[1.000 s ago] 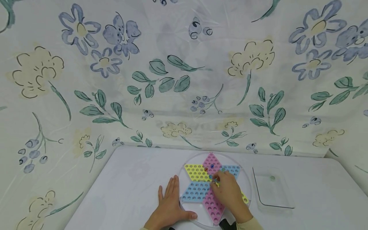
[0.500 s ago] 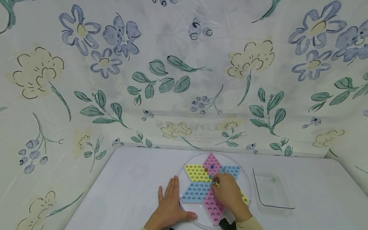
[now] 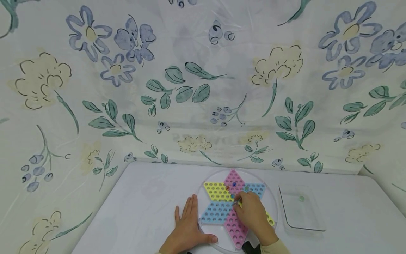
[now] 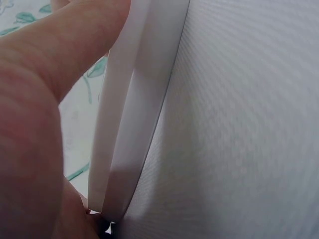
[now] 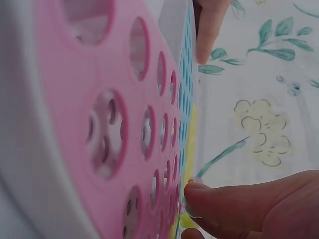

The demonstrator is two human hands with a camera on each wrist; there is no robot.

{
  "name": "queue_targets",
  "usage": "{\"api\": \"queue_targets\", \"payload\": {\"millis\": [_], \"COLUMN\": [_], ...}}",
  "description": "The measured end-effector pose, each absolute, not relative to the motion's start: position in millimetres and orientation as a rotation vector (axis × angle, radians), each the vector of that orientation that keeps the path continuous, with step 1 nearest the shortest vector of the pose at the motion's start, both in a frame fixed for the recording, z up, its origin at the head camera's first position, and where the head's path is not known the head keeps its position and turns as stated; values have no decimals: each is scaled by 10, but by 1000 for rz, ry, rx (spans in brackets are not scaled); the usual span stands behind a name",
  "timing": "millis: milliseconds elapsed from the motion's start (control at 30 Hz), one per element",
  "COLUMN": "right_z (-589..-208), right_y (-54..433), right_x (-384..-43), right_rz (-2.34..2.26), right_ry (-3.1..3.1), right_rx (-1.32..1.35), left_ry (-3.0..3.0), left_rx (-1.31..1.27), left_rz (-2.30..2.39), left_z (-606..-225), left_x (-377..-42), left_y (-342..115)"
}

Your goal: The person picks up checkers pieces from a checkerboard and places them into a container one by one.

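Observation:
A round white Chinese checkers board (image 3: 270, 199) with a pink, yellow and blue star of holes lies on the table. My right hand (image 3: 252, 211) is over its middle, thumb and fingertips pinching a clear marble (image 5: 192, 210); in the right wrist view the marble shows just under the thumb, close to the board. A dark blue marble (image 3: 234, 184), a red marble (image 3: 227, 188), a green marble (image 3: 246, 188) and a lighter blue marble (image 3: 233, 195) sit in holes nearby. My left hand (image 3: 187, 229) rests straight-fingered along the board's left edge, thumb over the rim.
To the right of the board stands a clear rectangular box (image 3: 306, 228) with a green marble (image 3: 301, 198) inside. A flowered cloth (image 3: 196, 113) hangs behind the white table (image 3: 142, 197). A black wrist strap (image 3: 250, 248) shows below my right hand.
My right hand has shifted down very slightly at the board's middle, still pinching the marble. The green marble in the box has moved a little. The left hand stays in place.

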State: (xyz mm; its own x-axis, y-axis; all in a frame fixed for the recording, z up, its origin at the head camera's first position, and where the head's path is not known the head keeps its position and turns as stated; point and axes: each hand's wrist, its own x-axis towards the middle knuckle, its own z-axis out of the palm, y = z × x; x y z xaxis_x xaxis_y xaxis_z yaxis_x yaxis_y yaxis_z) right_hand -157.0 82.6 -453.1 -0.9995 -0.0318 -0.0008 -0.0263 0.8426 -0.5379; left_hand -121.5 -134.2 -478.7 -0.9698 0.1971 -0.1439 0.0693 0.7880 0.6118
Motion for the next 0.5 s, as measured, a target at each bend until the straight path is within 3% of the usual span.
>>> {"api": "queue_targets", "payload": {"millis": [500], "right_z": [-4469], "right_y": [877], "right_x": [-1517], "right_rz": [-961], "right_ry": [2997], "right_rx": [-26], "left_ry": [2781], "left_rx": [215], "left_rz": [944], "left_z": [-4803], "left_x": [-1211], "left_y": [-1345]}}
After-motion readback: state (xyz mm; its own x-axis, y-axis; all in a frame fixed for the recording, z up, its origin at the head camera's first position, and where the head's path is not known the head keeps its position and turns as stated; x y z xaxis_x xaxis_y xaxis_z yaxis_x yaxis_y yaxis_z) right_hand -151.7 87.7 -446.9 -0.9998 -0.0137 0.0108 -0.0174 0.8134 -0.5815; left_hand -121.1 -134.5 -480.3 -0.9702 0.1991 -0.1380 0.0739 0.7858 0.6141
